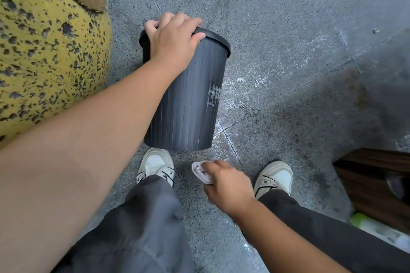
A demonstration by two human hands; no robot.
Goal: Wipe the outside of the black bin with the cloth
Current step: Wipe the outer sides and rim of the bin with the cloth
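Ribbed black bin [188, 104] with whitish smear, left hand [173, 42] gripping rim, right hand [226, 186] clutching seemingly pale cloth [200, 172]

Floor: I see grey speckled stone tiles [277, 29] (whitish scuffs).
On it: ribbed black plastic bin [188, 104], my two pale sneakers [156, 165].
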